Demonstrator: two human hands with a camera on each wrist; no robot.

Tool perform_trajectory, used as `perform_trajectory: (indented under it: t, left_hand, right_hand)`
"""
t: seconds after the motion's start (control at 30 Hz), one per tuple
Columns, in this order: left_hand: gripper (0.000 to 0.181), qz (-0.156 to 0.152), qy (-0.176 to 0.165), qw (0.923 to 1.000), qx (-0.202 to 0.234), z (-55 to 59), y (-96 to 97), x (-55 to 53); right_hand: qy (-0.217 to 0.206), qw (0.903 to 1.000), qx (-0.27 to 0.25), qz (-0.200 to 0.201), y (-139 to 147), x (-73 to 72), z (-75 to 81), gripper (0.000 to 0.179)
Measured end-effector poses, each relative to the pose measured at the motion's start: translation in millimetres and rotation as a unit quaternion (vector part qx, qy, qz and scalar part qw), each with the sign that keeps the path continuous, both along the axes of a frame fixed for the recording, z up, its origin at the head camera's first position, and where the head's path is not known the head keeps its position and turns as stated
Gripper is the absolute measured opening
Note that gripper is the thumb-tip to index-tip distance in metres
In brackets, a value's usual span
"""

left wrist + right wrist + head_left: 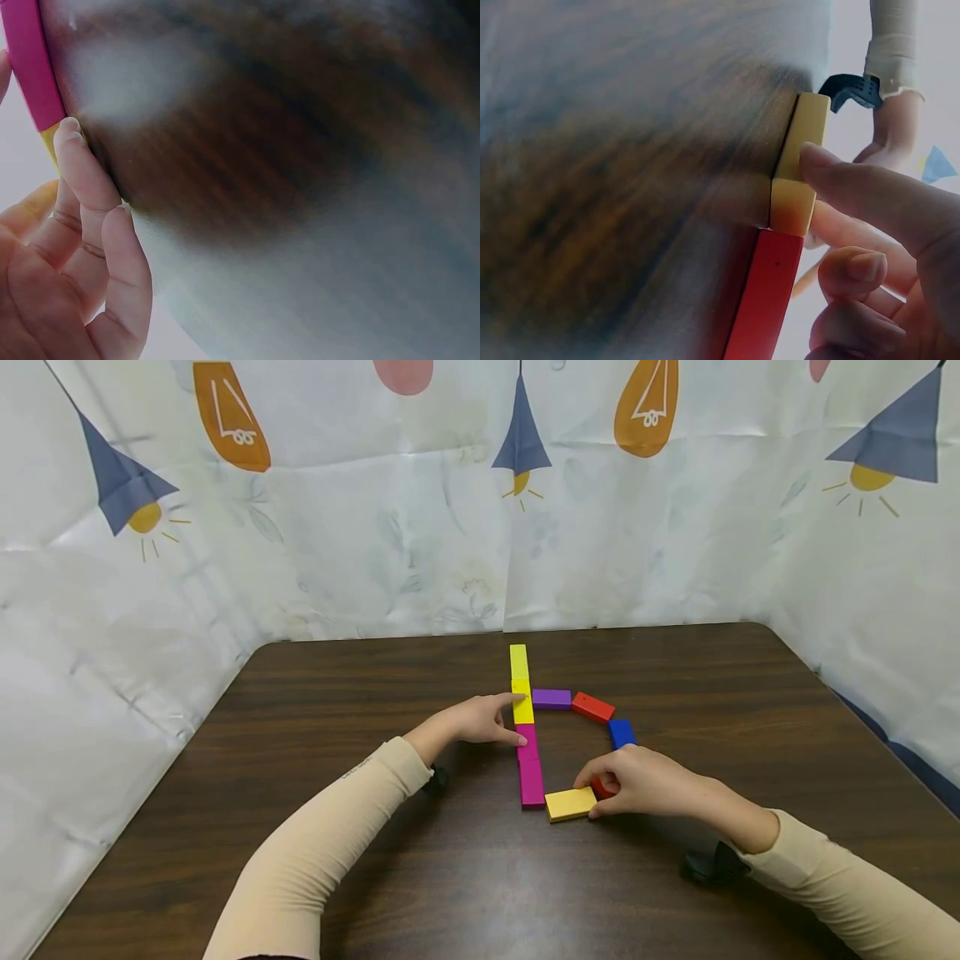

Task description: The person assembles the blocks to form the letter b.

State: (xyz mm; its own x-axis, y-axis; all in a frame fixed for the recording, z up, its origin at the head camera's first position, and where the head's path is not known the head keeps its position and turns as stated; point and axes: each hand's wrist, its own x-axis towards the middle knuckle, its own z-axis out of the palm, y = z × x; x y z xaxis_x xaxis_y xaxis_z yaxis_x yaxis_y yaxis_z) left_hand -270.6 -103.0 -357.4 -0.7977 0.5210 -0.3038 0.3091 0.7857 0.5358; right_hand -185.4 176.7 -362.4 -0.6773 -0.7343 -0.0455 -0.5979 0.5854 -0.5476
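Observation:
A straight column of wooden blocks has two bright yellow ones (pixel 519 662) at the far end and two magenta ones (pixel 532 783) nearer. My left hand (pixel 476 720) rests against it, index finger on the second yellow block and thumb on the upper magenta one. With thumb and fingers, my right hand (pixel 652 783) pinches the right end of a pale yellow block (pixel 570 804), whose left end lies beside the lowest magenta block. A red block (pixel 765 296) adjoins the pale yellow one in the right wrist view; the right hand mostly hides it in the head view.
A purple block (pixel 552 699), a red block (pixel 592 707) and a blue block (pixel 622 734) curve rightward from the column. All lie on a dark wood-grain table (pixel 360 693). A patterned white curtain (pixel 337 527) hangs behind and at the sides.

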Motion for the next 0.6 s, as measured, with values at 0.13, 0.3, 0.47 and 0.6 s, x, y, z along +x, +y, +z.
perform_trajectory:
  t: [0.13,0.3,0.47,0.6]
  left_hand:
    - [0.085,0.000,0.003,1.0000,0.000,-0.9,-0.2,-0.4]
    - [0.085,0.002,0.001,1.0000,0.000,0.3,0.2,1.0]
    - [0.085,0.003,-0.001,1.0000,0.000,0.4,-0.4,1.7]
    - [0.085,0.002,-0.001,1.0000,0.000,-0.8,-0.6,1.4]
  right_hand:
    - [0.002,1.0000,0.004,-0.001,-0.5,0.0,0.4,0.028]
    - [0.002,1.0000,0.005,-0.002,0.0,0.1,0.7,0.028]
    - [-0.003,1.0000,-0.001,0.003,0.4,-0.3,1.3,0.029]
    - [-0.004,1.0000,-0.006,0.005,1.9,-0.4,3.8,0.029]
